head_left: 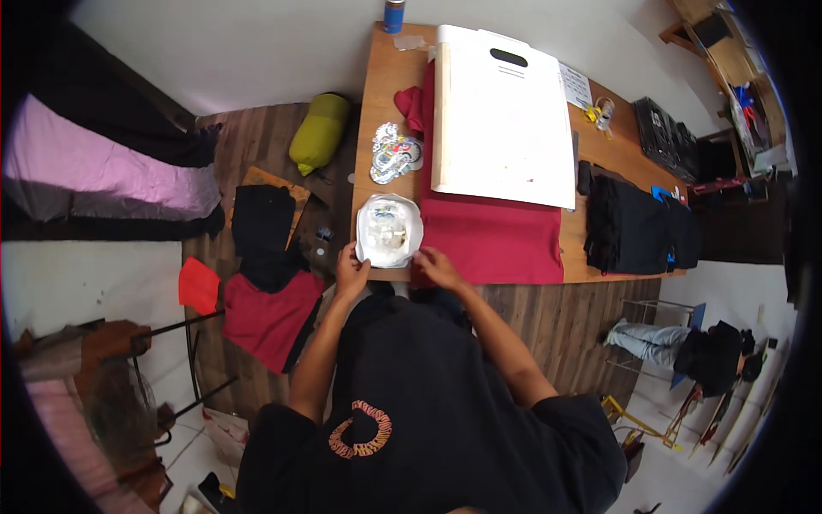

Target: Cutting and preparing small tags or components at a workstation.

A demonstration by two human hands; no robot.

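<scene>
A white shallow tray with rounded corners lies at the near left end of the wooden table. Small pale and greenish bits show inside it, too small to name. At its lower left corner, my left hand grips the rim between thumb and fingers. My right hand is at the lower right rim, fingertips bent together against it. Dark red cloth spreads over the table beside that hand. Just beyond the tray is a loose pile of printed cut-outs, like stickers or labels.
A large white board with a handle slot rests on the red cloth. Folded black garments are stacked at the right. A blue can stands at the far corner. A green stuffed sack and clothes lie left of the table.
</scene>
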